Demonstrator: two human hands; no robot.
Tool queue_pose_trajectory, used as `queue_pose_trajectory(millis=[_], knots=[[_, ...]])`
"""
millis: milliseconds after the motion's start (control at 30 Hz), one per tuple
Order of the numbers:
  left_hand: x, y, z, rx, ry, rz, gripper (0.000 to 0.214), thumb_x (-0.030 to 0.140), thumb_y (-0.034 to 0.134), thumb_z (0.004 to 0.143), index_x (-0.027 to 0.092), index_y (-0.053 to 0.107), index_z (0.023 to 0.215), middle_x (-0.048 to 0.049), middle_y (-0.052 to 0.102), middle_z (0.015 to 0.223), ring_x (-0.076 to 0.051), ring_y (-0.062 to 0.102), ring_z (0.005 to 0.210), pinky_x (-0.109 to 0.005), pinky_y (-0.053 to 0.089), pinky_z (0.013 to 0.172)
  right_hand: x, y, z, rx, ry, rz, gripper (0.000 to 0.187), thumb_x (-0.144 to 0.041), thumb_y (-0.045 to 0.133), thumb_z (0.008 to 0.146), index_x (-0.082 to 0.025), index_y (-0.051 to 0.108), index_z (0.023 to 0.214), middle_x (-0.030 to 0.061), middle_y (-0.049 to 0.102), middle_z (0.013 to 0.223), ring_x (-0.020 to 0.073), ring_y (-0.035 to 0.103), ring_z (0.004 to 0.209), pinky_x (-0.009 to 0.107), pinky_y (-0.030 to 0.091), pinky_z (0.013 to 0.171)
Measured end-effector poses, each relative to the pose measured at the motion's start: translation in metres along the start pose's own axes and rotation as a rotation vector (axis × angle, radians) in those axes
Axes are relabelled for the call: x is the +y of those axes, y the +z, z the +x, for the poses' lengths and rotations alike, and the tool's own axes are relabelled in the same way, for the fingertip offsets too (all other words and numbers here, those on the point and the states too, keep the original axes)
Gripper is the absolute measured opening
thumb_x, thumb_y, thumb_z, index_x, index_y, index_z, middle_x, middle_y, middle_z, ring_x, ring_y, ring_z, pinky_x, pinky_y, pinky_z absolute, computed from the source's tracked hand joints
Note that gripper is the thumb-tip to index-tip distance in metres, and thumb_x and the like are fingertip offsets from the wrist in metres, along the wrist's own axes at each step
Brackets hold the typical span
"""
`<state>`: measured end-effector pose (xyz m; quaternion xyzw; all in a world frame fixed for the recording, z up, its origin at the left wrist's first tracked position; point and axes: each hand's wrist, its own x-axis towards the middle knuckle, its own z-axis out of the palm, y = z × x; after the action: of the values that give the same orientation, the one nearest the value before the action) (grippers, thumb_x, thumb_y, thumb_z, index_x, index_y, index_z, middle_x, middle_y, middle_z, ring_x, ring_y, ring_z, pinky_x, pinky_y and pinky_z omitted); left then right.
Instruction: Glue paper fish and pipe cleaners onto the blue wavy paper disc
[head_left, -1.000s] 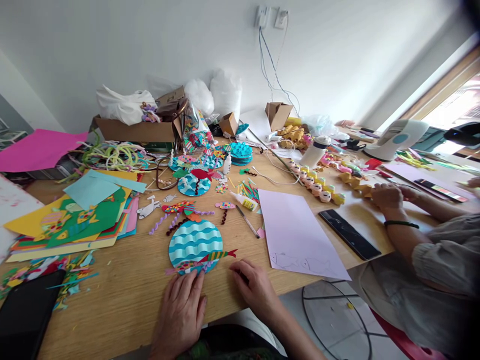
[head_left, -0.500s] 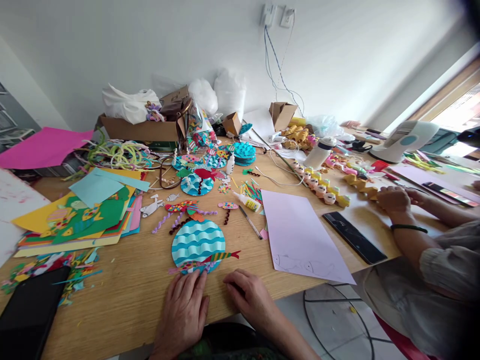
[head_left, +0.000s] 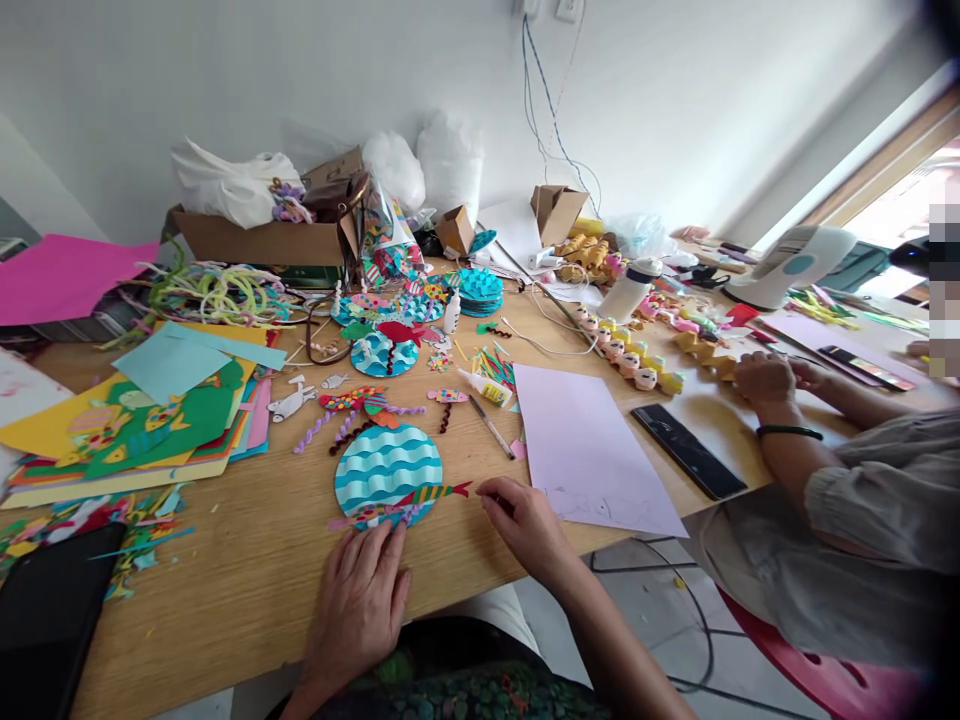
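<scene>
A round blue and white wave-patterned paper disc [head_left: 388, 468] lies on the wooden table [head_left: 255, 570] in front of me, with striped paper fish [head_left: 435, 493] along its near edge. My left hand [head_left: 360, 600] lies flat, fingers stretched out, its fingertips touching the disc's lower rim. To the right of the fish's red tail sits my right hand [head_left: 525, 525], fingers curled; whether it holds anything is hidden.
A lilac sheet [head_left: 585, 450] with pencilled fish, a pen [head_left: 491, 427] and a glue bottle [head_left: 484, 387] lie to the right. Stacked coloured paper [head_left: 142, 420] sits left, a dark tablet [head_left: 45, 620] near left. Another person's arm [head_left: 795, 440] rests beside a black phone [head_left: 686, 450].
My right hand has moved up and to the right, from the table's front edge to beside the fish's tail. The left hand has stayed at the disc.
</scene>
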<state>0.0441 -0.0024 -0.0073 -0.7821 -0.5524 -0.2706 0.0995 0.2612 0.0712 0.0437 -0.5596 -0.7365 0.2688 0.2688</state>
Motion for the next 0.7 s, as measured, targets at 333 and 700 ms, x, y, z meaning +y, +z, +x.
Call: queue_pose_trajectory(millis=[333, 700], knots=[[-0.003, -0.001, -0.001, -0.059, 0.032, 0.056, 0.036, 0.023, 0.043, 0.084, 0.016, 0.056, 0.117, -0.0100, 0.062, 0.109, -0.023, 0.054, 0.098, -0.039, 0.038, 0.088, -0.029, 0.028, -0.023, -0.245, -0.129, -0.011, 0.020, -0.008, 0.047, 0.079, -0.017, 0.065, 0.084, 0.0041, 0.067, 0.079, 0.0135, 0.061, 0.075, 0.022, 0.044, 0.067], [-0.005, 0.000, -0.002, -0.059, 0.043, 0.042, 0.036, 0.025, 0.043, 0.085, 0.015, 0.055, 0.117, -0.0098, 0.062, 0.108, -0.023, 0.052, 0.097, -0.039, 0.037, 0.088, -0.053, -0.015, -0.018, -0.305, -0.188, 0.229, 0.015, -0.016, 0.049, 0.083, -0.017, 0.064, 0.086, 0.0010, 0.066, 0.078, 0.0097, 0.059, 0.072, 0.019, 0.044, 0.065]])
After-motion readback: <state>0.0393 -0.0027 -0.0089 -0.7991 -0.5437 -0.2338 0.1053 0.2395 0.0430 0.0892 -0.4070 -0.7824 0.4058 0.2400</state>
